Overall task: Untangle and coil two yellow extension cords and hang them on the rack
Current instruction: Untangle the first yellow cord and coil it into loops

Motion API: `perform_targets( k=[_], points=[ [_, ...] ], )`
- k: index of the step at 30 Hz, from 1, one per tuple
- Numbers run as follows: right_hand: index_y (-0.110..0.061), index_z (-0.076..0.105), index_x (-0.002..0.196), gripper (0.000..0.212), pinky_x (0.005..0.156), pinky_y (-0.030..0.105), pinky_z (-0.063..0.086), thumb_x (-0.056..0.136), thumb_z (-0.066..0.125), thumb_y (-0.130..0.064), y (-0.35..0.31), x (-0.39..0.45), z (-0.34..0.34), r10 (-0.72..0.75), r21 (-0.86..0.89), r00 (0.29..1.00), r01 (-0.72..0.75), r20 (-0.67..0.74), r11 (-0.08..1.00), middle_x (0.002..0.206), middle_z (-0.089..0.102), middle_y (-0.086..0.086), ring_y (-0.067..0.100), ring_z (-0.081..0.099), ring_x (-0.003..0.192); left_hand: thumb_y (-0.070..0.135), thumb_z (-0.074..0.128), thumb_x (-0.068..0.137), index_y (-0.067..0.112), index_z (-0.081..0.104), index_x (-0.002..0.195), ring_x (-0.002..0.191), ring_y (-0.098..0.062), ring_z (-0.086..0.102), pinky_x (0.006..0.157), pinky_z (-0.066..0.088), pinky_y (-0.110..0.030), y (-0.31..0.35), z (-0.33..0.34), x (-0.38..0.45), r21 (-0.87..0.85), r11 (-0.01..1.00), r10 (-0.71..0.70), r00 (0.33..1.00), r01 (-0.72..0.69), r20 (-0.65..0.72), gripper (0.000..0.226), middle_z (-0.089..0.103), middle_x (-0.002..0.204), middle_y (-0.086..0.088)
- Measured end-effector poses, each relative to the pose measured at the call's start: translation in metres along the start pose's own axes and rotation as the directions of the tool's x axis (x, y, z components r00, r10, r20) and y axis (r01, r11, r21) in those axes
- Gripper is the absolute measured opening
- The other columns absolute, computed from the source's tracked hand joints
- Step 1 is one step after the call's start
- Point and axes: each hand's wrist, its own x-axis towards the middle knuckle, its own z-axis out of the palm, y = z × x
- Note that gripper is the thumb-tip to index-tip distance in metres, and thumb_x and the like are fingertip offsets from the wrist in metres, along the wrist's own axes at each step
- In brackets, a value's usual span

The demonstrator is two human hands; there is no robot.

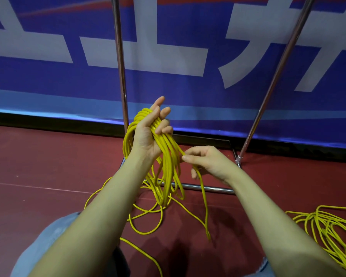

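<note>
Yellow cord [166,156] gathered in several loops, raised mid-scene in front of the rack [121,62], loops hanging toward the floor, loose slack trailing over the red floor [38,166] near and left. Held by the left hand [150,134], palm up, fingers curled round the top of the coil, index finger pointing up. One strand pinched just right of the coil by the right hand [207,162], thumb and fingers closed on it, the strand dropping from there to the floor. Second yellow cord [328,232] lying in a loose heap on the floor at near right, well apart. Chrome rack posts and base bar behind, blue banner [188,86] with white lettering along the far wall. Blue-clad knees at the near edge.
</note>
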Motion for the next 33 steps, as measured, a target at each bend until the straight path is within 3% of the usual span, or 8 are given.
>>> perform_targets(
  k=[3, 6, 10, 15, 21, 26, 29, 33],
  points=[
    [-0.01, 0.063, 0.076, 0.015, 0.051, 0.021, 0.04, 0.09, 0.06, -0.014, 0.009, -0.002, -0.01, 0.091, -0.064, 0.995, -0.093, -0.039, 0.994, 0.064, 0.062, 0.01, 0.01, 0.052, 0.047, 0.015, 0.038, 0.098, 0.011, 0.058, 0.101, 0.032, -0.002, 0.031, 0.037, 0.03, -0.012, 0.001, -0.004, 0.002, -0.02, 1.0, -0.002, 0.999, 0.002, -0.04, 0.02, 0.055, 0.057, 0.001],
    [-0.014, 0.048, 0.06, 0.036, 0.047, 0.021, 0.033, 0.091, 0.06, -0.029, 0.019, -0.002, -0.013, 0.145, -0.086, 0.967, -0.166, -0.21, 0.982, 0.047, 0.042, -0.001, 0.011, 0.038, 0.042, 0.022, 0.041, 0.099, 0.009, 0.059, 0.088, 0.031, -0.002, 0.031, 0.036, 0.03, -0.013, 0.002, -0.005, 0.003, 0.006, 1.0, -0.019, 0.996, 0.02, -0.086, 0.025, 0.049, 0.049, 0.004],
    [-0.016, 0.044, 0.071, 0.026, 0.036, 0.015, 0.015, 0.092, 0.058, -0.015, 0.017, 0.003, -0.021, 0.166, 0.36, 0.917, -0.026, -0.364, 0.933, 0.051, 0.027, -0.006, 0.003, 0.021, 0.038, 0.024, 0.041, 0.099, 0.01, 0.057, 0.074, 0.031, -0.003, 0.031, 0.035, 0.031, -0.015, -0.001, -0.005, 0.003, 0.116, 0.992, -0.041, 0.995, 0.051, -0.093, 0.033, 0.043, 0.045, 0.004],
    [-0.007, 0.048, 0.078, 0.017, 0.036, 0.014, 0.026, 0.094, 0.044, -0.002, -0.014, 0.003, -0.033, 0.261, 0.78, 0.89, 0.149, -0.373, 0.608, 0.064, 0.045, 0.006, 0.005, 0.034, 0.04, 0.021, 0.04, 0.096, 0.012, 0.062, 0.058, 0.03, -0.006, 0.032, 0.038, 0.031, -0.017, -0.006, -0.009, 0.001, 0.314, 0.942, -0.121, 0.993, 0.117, -0.007, 0.045, 0.044, 0.043, 0.002],
    [0.001, 0.052, 0.09, 0.024, 0.055, 0.021, 0.031, 0.092, 0.048, -0.022, -0.039, -0.002, -0.029, 0.274, 0.93, 0.916, 0.207, -0.294, 0.304, 0.078, 0.047, 0.01, 0.014, 0.038, 0.06, 0.014, 0.037, 0.098, 0.001, 0.057, 0.08, 0.054, -0.015, 0.066, 0.05, 0.047, -0.018, -0.03, -0.017, -0.007, 0.673, 0.71, -0.287, 0.958, 0.206, 0.009, 0.03, 0.068, 0.061, -0.007],
    [0.005, 0.05, 0.103, 0.05, 0.062, 0.025, 0.033, 0.088, 0.051, -0.042, -0.045, -0.004, -0.028, 0.278, 0.948, 0.923, 0.199, -0.267, 0.25, 0.088, 0.044, 0.013, 0.018, 0.04, 0.068, 0.006, 0.042, 0.096, 0.0, 0.062, 0.085, 0.071, -0.019, 0.071, 0.066, 0.054, -0.024, -0.042, -0.019, -0.01, 0.813, 0.542, -0.481, 0.872, 0.214, 0.09, 0.024, 0.073, 0.075, -0.009],
    [0.006, 0.048, 0.106, 0.055, 0.065, 0.025, 0.034, 0.088, 0.051, -0.046, -0.046, -0.003, -0.029, 0.292, 0.947, 0.91, 0.238, -0.296, 0.217, 0.095, 0.041, 0.015, 0.019, 0.04, 0.071, 0.0, 0.047, 0.094, 0.002, 0.062, 0.086, 0.072, -0.019, 0.071, 0.076, 0.055, -0.03, -0.048, -0.017, -0.012, 0.83, 0.537, -0.518, 0.836, 0.154, 0.18, 0.017, 0.073, 0.077, -0.007],
    [0.004, 0.047, 0.107, 0.055, 0.065, 0.027, 0.038, 0.09, 0.049, -0.048, -0.049, -0.005, -0.032, 0.278, 0.937, 0.898, 0.3, -0.341, 0.181, 0.096, 0.042, 0.017, 0.021, 0.043, 0.077, 0.003, 0.056, 0.09, 0.013, 0.064, 0.1, 0.077, -0.013, 0.066, 0.077, 0.052, -0.023, -0.053, -0.019, -0.012, 0.843, 0.533, -0.518, 0.818, 0.08, 0.25, 0.016, 0.071, 0.083, 0.0]
  ],
)
